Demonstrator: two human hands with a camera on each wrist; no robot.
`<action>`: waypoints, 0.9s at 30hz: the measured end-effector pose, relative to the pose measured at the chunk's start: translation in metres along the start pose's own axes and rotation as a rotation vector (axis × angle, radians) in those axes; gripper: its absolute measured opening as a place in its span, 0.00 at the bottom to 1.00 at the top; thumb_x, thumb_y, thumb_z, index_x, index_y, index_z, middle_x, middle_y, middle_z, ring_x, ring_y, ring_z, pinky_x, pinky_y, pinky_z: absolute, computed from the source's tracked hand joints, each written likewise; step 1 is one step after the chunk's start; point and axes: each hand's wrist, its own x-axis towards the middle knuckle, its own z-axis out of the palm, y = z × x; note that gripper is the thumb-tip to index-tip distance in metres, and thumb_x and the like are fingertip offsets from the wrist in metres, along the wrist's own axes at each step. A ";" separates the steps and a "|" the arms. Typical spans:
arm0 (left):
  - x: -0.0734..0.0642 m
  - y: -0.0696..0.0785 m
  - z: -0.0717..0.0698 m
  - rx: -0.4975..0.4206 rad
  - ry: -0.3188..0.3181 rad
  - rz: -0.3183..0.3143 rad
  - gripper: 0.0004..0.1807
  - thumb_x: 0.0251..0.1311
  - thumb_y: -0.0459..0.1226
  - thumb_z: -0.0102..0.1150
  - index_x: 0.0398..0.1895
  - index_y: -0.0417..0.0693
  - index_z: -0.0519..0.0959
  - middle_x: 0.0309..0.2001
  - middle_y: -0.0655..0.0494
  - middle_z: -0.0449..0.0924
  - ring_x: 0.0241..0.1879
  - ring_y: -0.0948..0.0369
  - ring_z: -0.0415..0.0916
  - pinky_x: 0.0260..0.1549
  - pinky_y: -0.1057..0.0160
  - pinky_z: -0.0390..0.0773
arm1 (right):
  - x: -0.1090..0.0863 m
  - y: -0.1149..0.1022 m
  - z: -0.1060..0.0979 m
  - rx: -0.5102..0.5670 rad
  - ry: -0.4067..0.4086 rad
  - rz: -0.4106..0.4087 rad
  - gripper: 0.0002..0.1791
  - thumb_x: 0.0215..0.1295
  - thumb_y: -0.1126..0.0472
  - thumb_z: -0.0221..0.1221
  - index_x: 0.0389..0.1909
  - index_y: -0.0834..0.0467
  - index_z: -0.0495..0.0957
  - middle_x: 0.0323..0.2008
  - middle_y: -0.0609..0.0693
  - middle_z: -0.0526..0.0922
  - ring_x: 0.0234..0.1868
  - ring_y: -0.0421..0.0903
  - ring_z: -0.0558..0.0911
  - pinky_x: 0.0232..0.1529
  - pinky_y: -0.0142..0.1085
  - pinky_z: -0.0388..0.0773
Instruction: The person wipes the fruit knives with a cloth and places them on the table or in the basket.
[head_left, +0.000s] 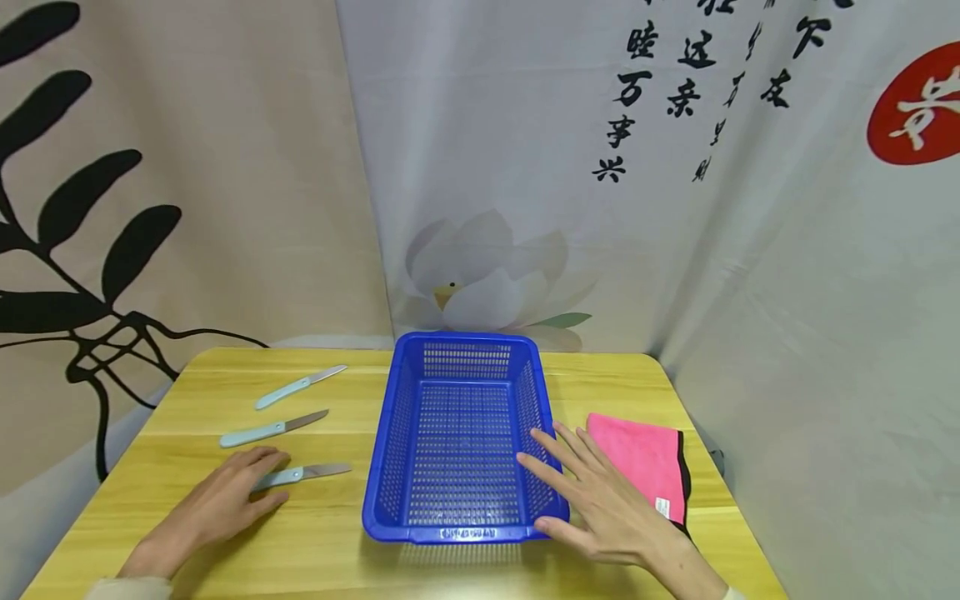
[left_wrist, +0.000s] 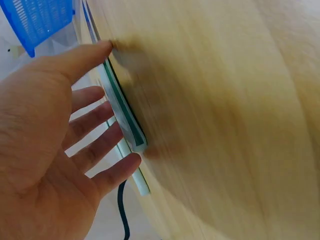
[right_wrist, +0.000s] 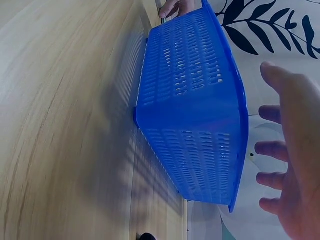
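On the left part of the pale yellow wooden table [head_left: 300, 554], a slim metal-bladed knife with a light blue handle [head_left: 300, 387] is lying farthest off, a second knife of the same kind [head_left: 273, 430] is lying nearer, and a third matching knife [head_left: 303, 475] is lying nearest the person. The left hand [head_left: 225, 497] is reaching around the third knife's handle, thumb on the near side and fingers on the far side, loosely parted and not closing on it. The right hand [head_left: 600, 504] is hovering by the near right corner of the blue perforated plastic basket [head_left: 465, 534], fingers spread wide, holding nothing.

The work seems to be only starting: no knife is sitting in the basket, none is being lifted, and all three are apparently waiting to be handled. A folded pink cloth with black edging [head_left: 637, 462] is lying untouched to the right.

The left hand is hiding the end of the third handle, so whether its fingertips are touching it is hard to tell. The right forearm is partly covering the cloth's near corner.
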 end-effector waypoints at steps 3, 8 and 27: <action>0.005 -0.002 0.002 0.026 0.015 0.024 0.20 0.67 0.42 0.81 0.59 0.46 0.89 0.58 0.49 0.87 0.55 0.49 0.87 0.52 0.44 0.90 | -0.001 0.001 -0.001 0.013 -0.006 0.012 0.46 0.75 0.37 0.68 0.89 0.40 0.64 0.88 0.56 0.67 0.86 0.67 0.68 0.95 0.39 0.26; 0.010 -0.002 0.004 0.042 0.027 0.035 0.12 0.67 0.37 0.81 0.51 0.54 0.91 0.51 0.60 0.86 0.47 0.59 0.85 0.44 0.56 0.89 | -0.003 0.003 -0.004 0.012 -0.012 0.026 0.47 0.73 0.39 0.70 0.89 0.41 0.64 0.89 0.54 0.66 0.87 0.66 0.68 0.94 0.37 0.22; 0.003 0.012 0.003 -0.001 0.168 0.014 0.12 0.68 0.29 0.77 0.49 0.47 0.86 0.45 0.62 0.84 0.41 0.66 0.81 0.36 0.61 0.85 | -0.029 0.022 -0.006 0.068 0.023 0.150 0.42 0.78 0.44 0.67 0.89 0.44 0.65 0.90 0.52 0.64 0.90 0.63 0.63 0.94 0.33 0.27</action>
